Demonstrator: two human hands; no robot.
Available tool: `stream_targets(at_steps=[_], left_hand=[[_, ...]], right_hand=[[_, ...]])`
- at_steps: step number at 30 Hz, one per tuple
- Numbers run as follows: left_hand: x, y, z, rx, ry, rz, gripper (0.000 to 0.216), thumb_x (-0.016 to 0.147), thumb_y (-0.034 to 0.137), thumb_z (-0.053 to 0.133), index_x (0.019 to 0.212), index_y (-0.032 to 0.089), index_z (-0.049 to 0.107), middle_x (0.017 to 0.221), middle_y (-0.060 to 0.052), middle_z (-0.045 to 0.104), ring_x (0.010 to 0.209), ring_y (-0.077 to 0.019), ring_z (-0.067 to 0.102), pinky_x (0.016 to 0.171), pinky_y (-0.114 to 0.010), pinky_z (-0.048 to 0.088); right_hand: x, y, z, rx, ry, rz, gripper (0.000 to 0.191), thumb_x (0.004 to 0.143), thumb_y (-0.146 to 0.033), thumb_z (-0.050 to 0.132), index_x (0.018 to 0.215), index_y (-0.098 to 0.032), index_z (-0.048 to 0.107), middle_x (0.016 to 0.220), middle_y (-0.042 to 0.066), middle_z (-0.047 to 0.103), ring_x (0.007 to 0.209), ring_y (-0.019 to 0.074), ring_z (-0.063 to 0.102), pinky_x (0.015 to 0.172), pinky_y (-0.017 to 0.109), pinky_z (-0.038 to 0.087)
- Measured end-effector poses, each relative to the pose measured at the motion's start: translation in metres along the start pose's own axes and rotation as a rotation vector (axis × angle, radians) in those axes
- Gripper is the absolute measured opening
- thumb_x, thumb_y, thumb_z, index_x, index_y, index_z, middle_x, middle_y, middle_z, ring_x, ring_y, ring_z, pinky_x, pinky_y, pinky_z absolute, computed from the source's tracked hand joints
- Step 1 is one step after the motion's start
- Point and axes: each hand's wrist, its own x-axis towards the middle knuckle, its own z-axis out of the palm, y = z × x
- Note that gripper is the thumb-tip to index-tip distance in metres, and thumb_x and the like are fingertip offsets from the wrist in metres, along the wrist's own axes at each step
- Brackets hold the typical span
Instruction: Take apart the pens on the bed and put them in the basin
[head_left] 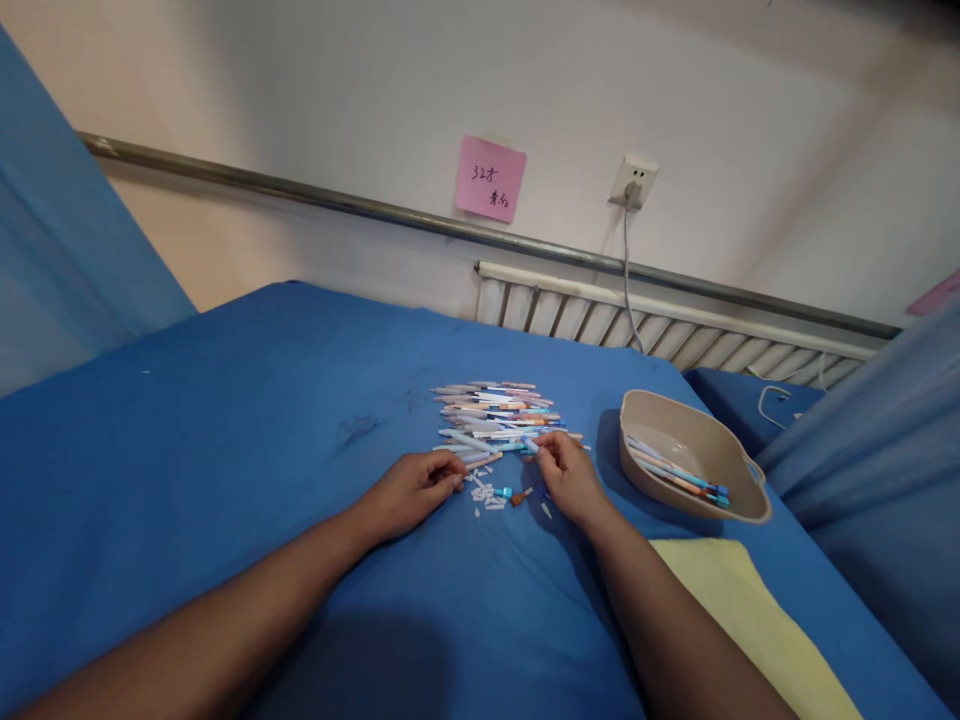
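Note:
Rows of pens [487, 420] lie side by side on the blue cloth in front of my hands. My right hand [568, 475] pinches a small light-blue pen part [530, 445] at the right side of the rows. Bent and closed, the fingers of my left hand [420, 490] rest on the cloth by the nearest pens; what is between the fingertips, if anything, is too small to make out. Between the hands lie several small white pieces [487, 497], a teal piece [504, 493] and a brown piece [519, 498].
A beige plastic basin [675, 420] to the right holds several pens [679, 470]. In front of it lies a yellow cloth [750, 610]. Behind the blue-covered table [225, 420] are a radiator [570, 315], a metal rail [360, 207] and a plugged-in socket [634, 182]. Blue curtains [885, 450] hang at both sides.

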Motion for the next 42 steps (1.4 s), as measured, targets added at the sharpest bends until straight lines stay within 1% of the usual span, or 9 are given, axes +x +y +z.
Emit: stream_targets(at_steps=[5,9,12,15,19,27,34,39,42], left_hand=[[0.0,0.0,0.0,0.012,0.009,-0.014,0.025,0.081,0.036,0.047,0.089,0.019,0.062,0.074,0.001,0.059,0.069,-0.0151,0.052,0.063,-0.023,0.04],[0.001,0.002,-0.001,0.029,0.019,-0.012,0.025,0.081,0.038,0.046,0.087,0.019,0.063,0.073,0.001,0.06,0.069,-0.0146,0.052,0.063,-0.022,0.04],[0.002,0.001,-0.001,0.025,0.056,-0.015,0.027,0.081,0.039,0.046,0.087,0.019,0.063,0.073,0.001,0.06,0.068,-0.0145,0.053,0.062,-0.022,0.041],[0.003,0.0,-0.002,0.072,0.151,0.007,0.028,0.083,0.038,0.045,0.092,0.019,0.063,0.079,0.0,0.063,0.071,-0.0156,0.055,0.064,-0.024,0.042],[0.005,-0.001,-0.004,0.251,0.239,0.128,0.024,0.083,0.035,0.047,0.094,0.021,0.064,0.091,-0.003,0.066,0.086,-0.0186,0.057,0.08,-0.029,0.042],[0.005,-0.001,-0.002,0.42,0.17,0.189,0.023,0.084,0.035,0.05,0.1,0.024,0.063,0.097,-0.004,0.062,0.093,-0.021,0.054,0.083,-0.032,0.04],[0.005,0.003,-0.003,0.468,0.156,0.234,0.016,0.083,0.03,0.052,0.094,0.022,0.06,0.102,-0.005,0.061,0.093,-0.021,0.05,0.085,-0.034,0.036],[0.004,0.007,-0.002,0.421,0.111,0.215,0.009,0.083,0.025,0.049,0.085,0.021,0.058,0.087,-0.003,0.061,0.084,-0.0195,0.05,0.076,-0.03,0.037],[0.004,0.007,-0.003,0.362,0.088,0.212,0.008,0.081,0.023,0.05,0.084,0.021,0.058,0.085,-0.002,0.062,0.083,-0.019,0.051,0.075,-0.029,0.038]], right_hand=[[0.003,-0.001,-0.005,0.028,0.066,0.031,0.029,0.085,-0.038,0.039,0.08,-0.02,0.06,0.058,-0.002,0.056,0.054,0.0144,0.049,0.052,0.023,0.034],[0.006,0.0,-0.003,0.087,0.113,0.042,0.029,0.082,-0.041,0.043,0.07,-0.02,0.058,0.055,-0.003,0.054,0.054,0.0138,0.048,0.053,0.022,0.035],[0.007,0.003,0.0,0.115,0.092,0.046,0.03,0.081,-0.043,0.045,0.07,-0.019,0.059,0.055,-0.003,0.055,0.053,0.0131,0.048,0.052,0.022,0.035],[0.007,0.004,0.004,0.12,0.054,0.028,0.028,0.08,-0.043,0.047,0.074,-0.019,0.06,0.056,-0.003,0.056,0.05,0.0122,0.047,0.05,0.022,0.035],[0.003,0.002,0.008,0.101,0.025,0.019,0.025,0.08,-0.041,0.049,0.077,-0.019,0.061,0.052,-0.004,0.053,0.047,0.0116,0.045,0.047,0.021,0.031],[0.001,-0.001,0.008,0.086,0.0,0.015,0.022,0.08,-0.039,0.048,0.077,-0.02,0.06,0.054,-0.004,0.053,0.049,0.012,0.047,0.049,0.022,0.033],[0.001,0.001,0.01,0.064,0.0,0.0,0.019,0.08,-0.036,0.048,0.076,-0.021,0.059,0.059,-0.004,0.056,0.052,0.0125,0.049,0.051,0.022,0.034],[0.0,-0.003,0.007,-0.006,0.002,-0.002,0.019,0.082,-0.034,0.048,0.079,-0.021,0.06,0.062,-0.003,0.06,0.053,0.0132,0.051,0.051,0.022,0.033],[-0.001,-0.007,0.002,-0.118,-0.001,-0.055,0.017,0.083,-0.031,0.047,0.08,-0.021,0.06,0.068,-0.001,0.063,0.059,0.0137,0.055,0.053,0.022,0.033]])
